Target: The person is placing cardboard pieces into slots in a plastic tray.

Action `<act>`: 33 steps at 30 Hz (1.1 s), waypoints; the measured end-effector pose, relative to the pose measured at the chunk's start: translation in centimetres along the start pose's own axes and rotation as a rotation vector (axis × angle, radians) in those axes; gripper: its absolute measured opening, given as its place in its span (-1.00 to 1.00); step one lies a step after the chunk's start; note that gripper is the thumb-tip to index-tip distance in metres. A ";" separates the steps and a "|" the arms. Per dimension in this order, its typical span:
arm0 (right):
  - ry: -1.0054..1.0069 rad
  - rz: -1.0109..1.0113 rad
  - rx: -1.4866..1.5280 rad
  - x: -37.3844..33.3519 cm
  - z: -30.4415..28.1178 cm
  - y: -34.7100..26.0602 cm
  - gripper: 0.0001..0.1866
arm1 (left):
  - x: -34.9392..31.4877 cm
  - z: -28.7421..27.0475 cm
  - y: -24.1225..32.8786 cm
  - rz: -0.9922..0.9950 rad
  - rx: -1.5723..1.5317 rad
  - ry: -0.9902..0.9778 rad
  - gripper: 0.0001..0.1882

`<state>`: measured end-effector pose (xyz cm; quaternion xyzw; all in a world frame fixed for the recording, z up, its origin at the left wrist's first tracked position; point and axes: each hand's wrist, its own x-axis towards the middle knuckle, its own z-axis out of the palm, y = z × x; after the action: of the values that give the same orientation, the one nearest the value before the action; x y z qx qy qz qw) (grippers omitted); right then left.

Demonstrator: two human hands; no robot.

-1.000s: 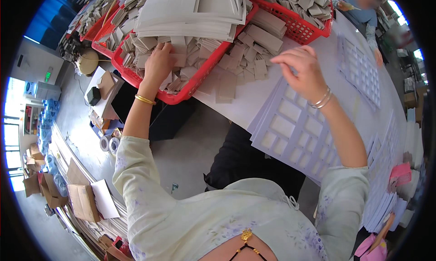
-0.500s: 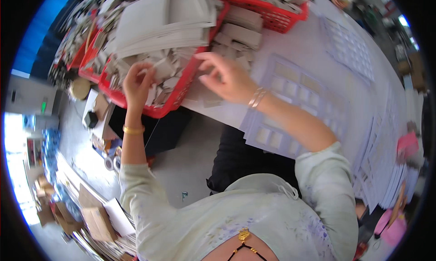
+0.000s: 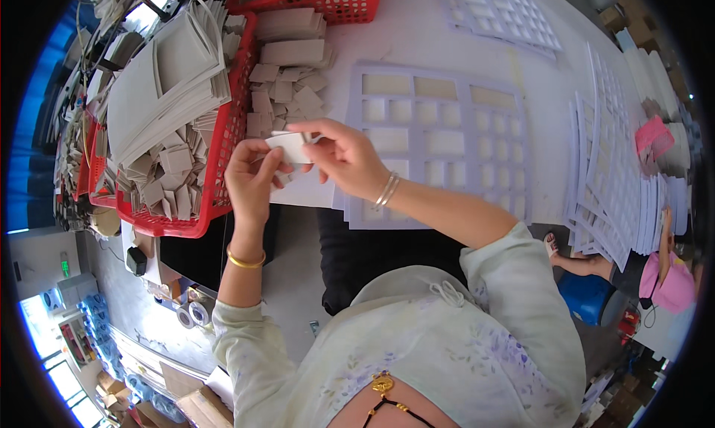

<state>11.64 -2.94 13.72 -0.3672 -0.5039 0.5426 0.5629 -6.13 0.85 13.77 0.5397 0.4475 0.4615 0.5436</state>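
Note:
A small stack of pale cardboard pieces (image 3: 289,147) is held between my two hands, over the table's near edge. My left hand (image 3: 252,176) pinches its left end with thumb and fingers. My right hand (image 3: 346,158) grips the right end, thumb below and fingers above. To the left of my hands stands a red plastic basket (image 3: 223,156), full of loose grey cardboard pieces (image 3: 173,176) with large grey boards (image 3: 167,71) lying on top. On my right lies a lavender-white grid frame (image 3: 463,141) with rectangular openings of several sizes.
Loose cardboard pieces (image 3: 287,93) lie on the white table (image 3: 417,26) beside the basket. Another red basket (image 3: 350,4) stands behind. A second grid frame (image 3: 506,15) is at the far right, and stacked frames (image 3: 607,160) lean at the right edge. Another person (image 3: 666,279) in pink is beyond.
My hands have moved away from the basket and come together, and now hold the cardboard pieces between them. The view has shifted right, so the baskets appear farther left.

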 end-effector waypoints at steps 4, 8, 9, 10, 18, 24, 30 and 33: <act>0.217 0.074 0.053 -1.0 -4.5 -1.5 -0.67 | 1.8 4.5 -0.7 0.093 -0.078 -0.033 -0.86; 0.335 0.135 -0.265 0.3 -12.2 -0.4 -0.68 | 5.6 7.5 -2.6 0.077 0.124 -0.125 -0.88; 0.338 0.138 -0.260 0.4 -14.1 -0.2 -0.68 | 6.6 8.2 -3.3 0.077 0.262 -0.198 -0.87; 0.314 0.168 -0.391 0.6 -15.9 0.2 -0.72 | 7.6 8.9 -4.1 0.075 0.266 -0.201 -0.87; 0.193 0.104 -0.839 0.4 -20.7 4.1 -0.89 | 12.7 12.9 -8.4 0.124 0.642 -0.493 -0.89; 0.120 0.187 -0.844 1.6 -20.5 4.5 -0.87 | 14.5 13.3 -8.2 0.110 0.748 -0.590 -0.88; 0.049 0.159 -0.929 2.1 -20.7 5.7 -0.85 | 14.5 13.4 -9.2 0.125 0.695 -0.659 -0.90; 0.044 0.085 -0.963 2.1 -20.1 5.8 -0.85 | 14.3 13.1 -9.6 0.201 0.718 -0.654 -0.91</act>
<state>29.46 2.64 4.05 -0.6176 -0.6703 0.2623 0.3170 9.43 12.72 4.56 0.8500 0.3300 0.1350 0.3878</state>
